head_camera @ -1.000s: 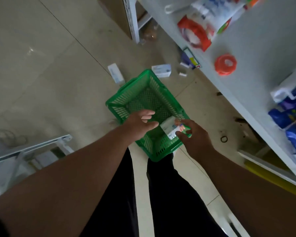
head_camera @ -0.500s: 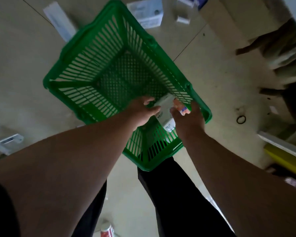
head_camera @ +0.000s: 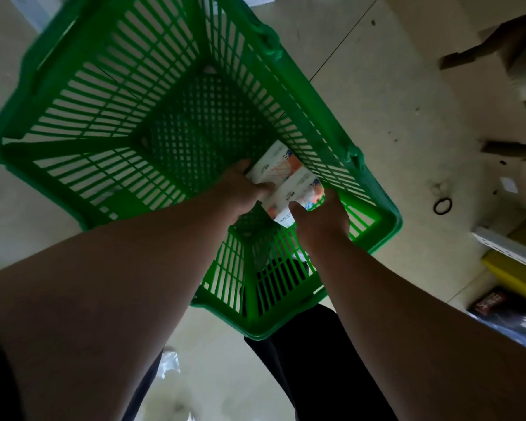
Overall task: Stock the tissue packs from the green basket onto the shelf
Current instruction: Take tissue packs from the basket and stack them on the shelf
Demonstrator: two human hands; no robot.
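The green basket (head_camera: 73,189) sits on the floor below me and fills most of the view. Two white tissue packs with orange and blue print lie at its near right inner corner. My left hand (head_camera: 240,189) grips the farther tissue pack (head_camera: 278,167), thumb on top. My right hand (head_camera: 319,220) closes over the nearer tissue pack (head_camera: 289,199) against the basket's right wall. The rest of the basket's mesh floor shows nothing else. The shelf top is out of view.
A black ring (head_camera: 442,205) lies on the tiled floor to the right. The shelf's white base rail (head_camera: 507,252) and a yellow item (head_camera: 516,275) stand at the right edge. A dark pack (head_camera: 492,302) lies below them. My dark trouser legs stand behind the basket.
My head has dropped closer to the basket, which now looks much larger. Both hands have reached deeper and closed on the two packs; one second ago only the right held one.
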